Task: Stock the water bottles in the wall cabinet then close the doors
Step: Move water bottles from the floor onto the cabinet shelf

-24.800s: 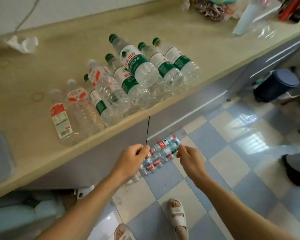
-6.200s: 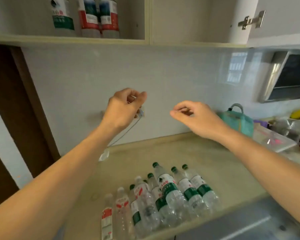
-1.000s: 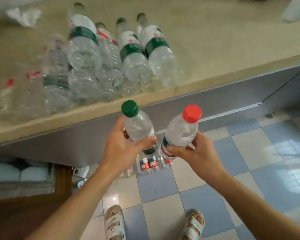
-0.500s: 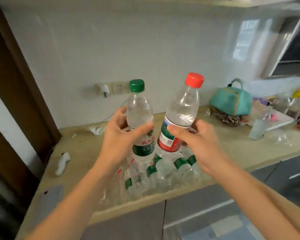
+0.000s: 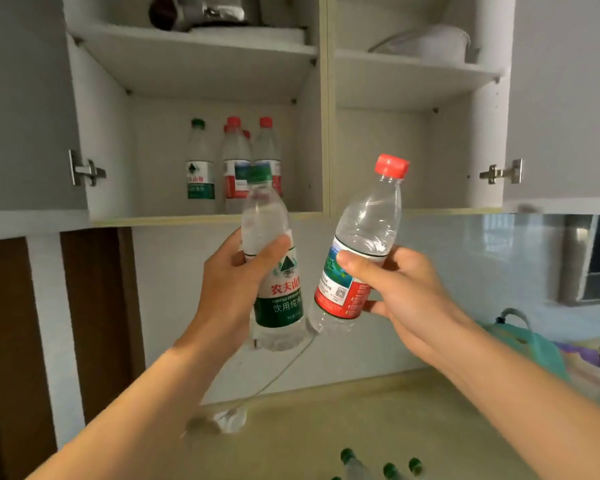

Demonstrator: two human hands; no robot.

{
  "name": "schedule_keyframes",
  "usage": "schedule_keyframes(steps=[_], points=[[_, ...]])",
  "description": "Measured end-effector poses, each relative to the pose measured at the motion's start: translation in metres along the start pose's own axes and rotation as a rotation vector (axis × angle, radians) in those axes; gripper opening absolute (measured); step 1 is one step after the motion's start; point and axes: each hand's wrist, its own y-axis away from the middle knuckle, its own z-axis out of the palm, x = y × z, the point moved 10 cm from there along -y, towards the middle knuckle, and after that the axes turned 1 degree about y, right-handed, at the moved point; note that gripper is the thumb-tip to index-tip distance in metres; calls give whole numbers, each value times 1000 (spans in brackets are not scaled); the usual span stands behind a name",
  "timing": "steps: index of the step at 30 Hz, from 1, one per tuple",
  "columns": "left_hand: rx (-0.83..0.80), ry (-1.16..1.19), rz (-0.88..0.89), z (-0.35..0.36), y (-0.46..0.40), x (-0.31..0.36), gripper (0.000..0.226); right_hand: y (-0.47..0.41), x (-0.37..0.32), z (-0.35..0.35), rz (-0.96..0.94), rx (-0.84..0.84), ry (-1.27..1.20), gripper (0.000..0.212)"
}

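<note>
Green-label water bottle held upright in L hand, fingers wrapped round its mid-body; cap overlaps stocked bottles behind. Red-cap water bottle gripped by R hand at label, tilted right. Lower ends of the 2 bottles near or touching, can't tell which. Both raised in front of wall cabinet, doors open. Lower-left compartment: stocked bottles upright, 1 green cap, rest red. Countertop below, more green-cap bottles at bottom edge. Teal bag at right.
</note>
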Motion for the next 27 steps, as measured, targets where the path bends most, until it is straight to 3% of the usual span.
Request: schedule_keyframes(steps=[9,19,27], points=[[177,5,73,-37,-70,69,47,-98,-53,26,-198,-69,-81,36],[418,-23,169,-102,-158,96,32,-185,-83,50,-313,-52,32,33],[334,-33,140,-117,-250,68,46,-264,-74,97,-313,18,198,17]])
